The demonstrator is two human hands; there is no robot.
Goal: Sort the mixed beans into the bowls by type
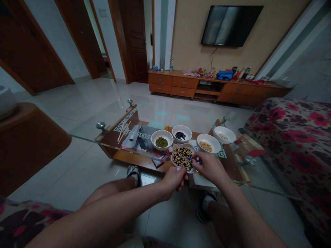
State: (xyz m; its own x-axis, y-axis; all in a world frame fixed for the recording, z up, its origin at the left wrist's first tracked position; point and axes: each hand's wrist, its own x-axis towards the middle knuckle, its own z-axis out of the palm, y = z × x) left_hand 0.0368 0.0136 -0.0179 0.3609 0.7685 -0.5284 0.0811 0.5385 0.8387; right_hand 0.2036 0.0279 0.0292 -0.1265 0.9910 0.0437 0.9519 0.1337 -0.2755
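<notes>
A heart-shaped white bowl [172, 157] with a purplish rim holds mixed black, yellow and green beans at the glass table's near edge. My left hand [175, 178] is closed on its near rim. Over the beans, my right hand [205, 164] pinches a thin purple tool [191, 159], its tip among them; its exact kind is unclear. Around this bowl stand a white bowl of green beans [162, 142], one of black beans [180, 135], one of yellow beans [206, 147] and, farther right, one with a few pale pieces [222, 136].
Wooden chopsticks [124, 131] lie on the left of the glass table [88, 137], with metal fittings at its corners. A paper bag [247, 150] shows at the right. Beyond are a TV cabinet [183, 82] and a flowered sofa [287, 137].
</notes>
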